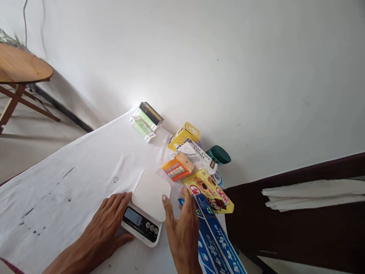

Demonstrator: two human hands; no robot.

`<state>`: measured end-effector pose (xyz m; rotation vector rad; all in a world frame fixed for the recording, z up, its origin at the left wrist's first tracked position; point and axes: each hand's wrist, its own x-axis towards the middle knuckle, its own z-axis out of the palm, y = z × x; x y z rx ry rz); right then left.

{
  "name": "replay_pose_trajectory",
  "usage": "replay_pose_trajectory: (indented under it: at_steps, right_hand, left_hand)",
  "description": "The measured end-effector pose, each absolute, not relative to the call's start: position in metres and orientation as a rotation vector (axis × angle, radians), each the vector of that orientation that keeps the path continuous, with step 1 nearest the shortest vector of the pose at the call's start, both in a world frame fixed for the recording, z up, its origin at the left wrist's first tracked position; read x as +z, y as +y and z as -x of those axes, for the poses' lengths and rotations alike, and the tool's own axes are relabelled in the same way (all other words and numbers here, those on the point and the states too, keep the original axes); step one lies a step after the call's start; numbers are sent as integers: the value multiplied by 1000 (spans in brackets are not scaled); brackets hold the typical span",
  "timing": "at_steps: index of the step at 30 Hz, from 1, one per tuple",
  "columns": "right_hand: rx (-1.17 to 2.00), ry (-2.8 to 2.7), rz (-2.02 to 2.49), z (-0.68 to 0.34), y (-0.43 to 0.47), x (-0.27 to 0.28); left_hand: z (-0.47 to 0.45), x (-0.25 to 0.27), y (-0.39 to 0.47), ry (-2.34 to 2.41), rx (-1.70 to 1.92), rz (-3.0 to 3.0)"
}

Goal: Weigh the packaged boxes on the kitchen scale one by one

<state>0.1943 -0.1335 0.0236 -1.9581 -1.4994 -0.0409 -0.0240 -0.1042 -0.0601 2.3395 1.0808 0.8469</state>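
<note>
A white kitchen scale [151, 196] with a black button panel and a small display lies on the white cloth, its plate bare. Lying flat on the cloth, my left hand [104, 222] has its fingertips against the scale's left side and its thumb near the lower corner. My right hand [183, 232] is beside the scale's right side, thumb apart from the fingers, with nothing visible in it. Its fingers are nearest to the blue boxes [215, 238] and a yellow snack box [209, 190]; whether they touch is unclear.
Behind these are an orange box [176, 167], a white box [199, 156], a yellow box [185, 135] and a green-lidded jar [219, 154]. Green-and-white boxes [142, 128] and a black box [152, 113] stand at the far corner. A wooden table [25, 64] is at left.
</note>
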Motion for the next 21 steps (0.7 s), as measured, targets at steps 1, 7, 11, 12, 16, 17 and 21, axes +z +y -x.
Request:
replay_pose_trajectory:
  at_steps: [1, 7, 11, 12, 16, 17, 21]
  right_hand:
    - [-103, -1544, 1942, -192, -115, 32]
    - [34, -1768, 1993, -172, 44, 56]
    - [130, -1753, 2113, -165, 131, 35]
    - [138, -1746, 2128, -165, 144, 29]
    - [118, -1723, 2151, -165, 167, 11]
    - [117, -1715, 2155, -166, 168, 8]
    - [185, -1687, 2173, -167, 167, 7]
  left_hand:
    - [23, -62, -103, 1081, 858, -2345]
    - [16, -78, -102, 1118, 923, -2378]
    - [11, -93, -102, 1087, 937, -2406]
    - [9, -96, -102, 1087, 924, -2408]
    - [5, -98, -104, 1102, 861, -2389]
    - [5, -97, -104, 1106, 859, -2382]
    - [7, -89, -106, 1104, 868, -2348]
